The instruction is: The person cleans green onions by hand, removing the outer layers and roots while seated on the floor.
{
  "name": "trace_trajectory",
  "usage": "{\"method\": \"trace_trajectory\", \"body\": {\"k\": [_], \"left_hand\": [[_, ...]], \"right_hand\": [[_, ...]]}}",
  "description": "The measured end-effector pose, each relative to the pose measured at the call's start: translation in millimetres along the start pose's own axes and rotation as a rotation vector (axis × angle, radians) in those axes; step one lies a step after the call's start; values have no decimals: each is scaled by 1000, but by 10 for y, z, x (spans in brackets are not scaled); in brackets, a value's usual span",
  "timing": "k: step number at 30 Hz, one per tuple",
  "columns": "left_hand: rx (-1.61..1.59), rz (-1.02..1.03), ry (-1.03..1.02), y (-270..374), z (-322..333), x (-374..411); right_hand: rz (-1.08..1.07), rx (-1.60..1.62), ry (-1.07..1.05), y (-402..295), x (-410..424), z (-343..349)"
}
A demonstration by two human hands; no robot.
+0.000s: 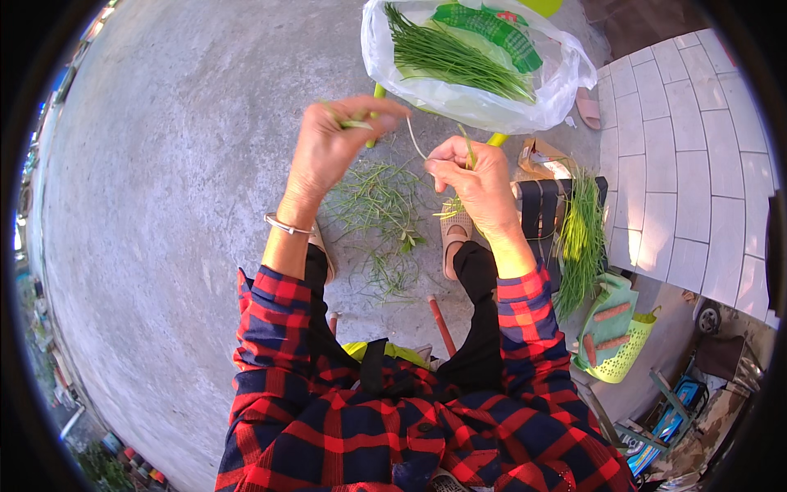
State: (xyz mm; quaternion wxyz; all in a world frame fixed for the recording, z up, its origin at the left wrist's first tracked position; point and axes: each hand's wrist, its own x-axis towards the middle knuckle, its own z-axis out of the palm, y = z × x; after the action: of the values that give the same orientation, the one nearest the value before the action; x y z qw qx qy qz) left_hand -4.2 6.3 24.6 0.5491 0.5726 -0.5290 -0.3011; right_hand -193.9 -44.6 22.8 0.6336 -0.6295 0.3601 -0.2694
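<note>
My left hand (341, 144), slightly blurred, is closed on some green stalk pieces, a bangle on its wrist. Facing it, my right hand (470, 172) pinches thin green stalks, like chives. A pale strand (415, 138) stretches between the fingers of both hands. Beyond them a white plastic bag (418, 98), held open, contains a bundle of long green chive-like stalks (458, 58). A larger loose bunch (581, 237) lies at the right on a black-strapped stool (532, 209). Scattered green trimmings (381, 215) lie on the concrete floor below my hands.
Both feet, in beige slippers (456, 237), flank the trimmings. A tiled ledge (676, 160) runs along the right. Below it stands a yellow-green perforated basket (624, 357) beside a green plastic item (605, 320). Pink slipper (588, 111) at upper right; a cardboard piece (541, 157) lies near the stool.
</note>
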Motion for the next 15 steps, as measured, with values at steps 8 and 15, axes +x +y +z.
{"method": "trace_trajectory", "body": {"k": [8,15], "left_hand": [[326,52,-258,16,147,-71],[462,0,-188,10,71,-58]], "right_hand": [[-10,-116,56,-25,-2,18],[-26,-156,53,-12,0,43]]}}
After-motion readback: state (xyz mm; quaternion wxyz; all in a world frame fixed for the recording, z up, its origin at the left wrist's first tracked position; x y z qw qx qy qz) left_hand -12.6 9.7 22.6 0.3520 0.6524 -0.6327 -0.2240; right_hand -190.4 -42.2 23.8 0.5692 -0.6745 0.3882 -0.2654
